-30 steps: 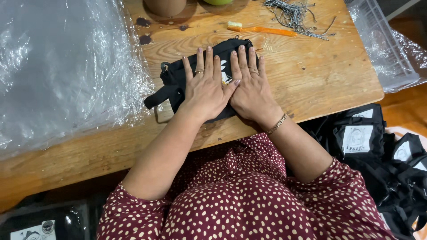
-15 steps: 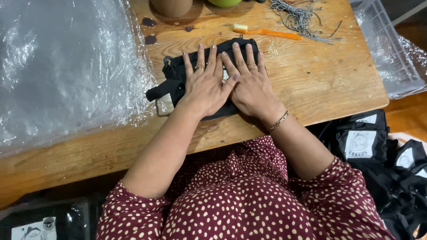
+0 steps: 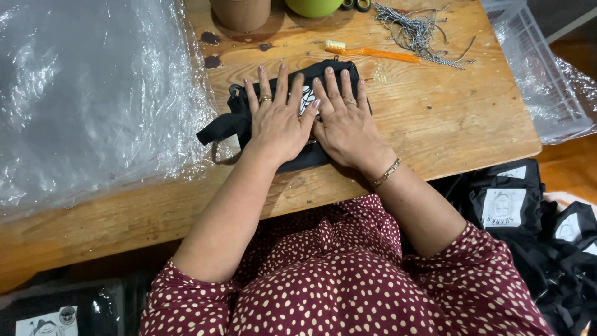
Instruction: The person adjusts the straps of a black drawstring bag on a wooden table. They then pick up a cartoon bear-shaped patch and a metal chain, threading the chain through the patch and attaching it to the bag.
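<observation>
I see nothing has shifted since a moment ago: left hand [image 3: 280, 121] and right hand [image 3: 346, 124] stay flat, fingers spread, pressing the folded black fabric pouch [image 3: 297, 115] mid wooden tabletop [image 3: 435, 124].

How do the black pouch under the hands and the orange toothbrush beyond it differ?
The black pouch is broad, soft fabric, while the orange toothbrush is thin and stiff. The pouch is mostly covered by the left hand and right hand lying flat on it; the toothbrush lies bare, untouched. Both rest on the wooden table.
</observation>
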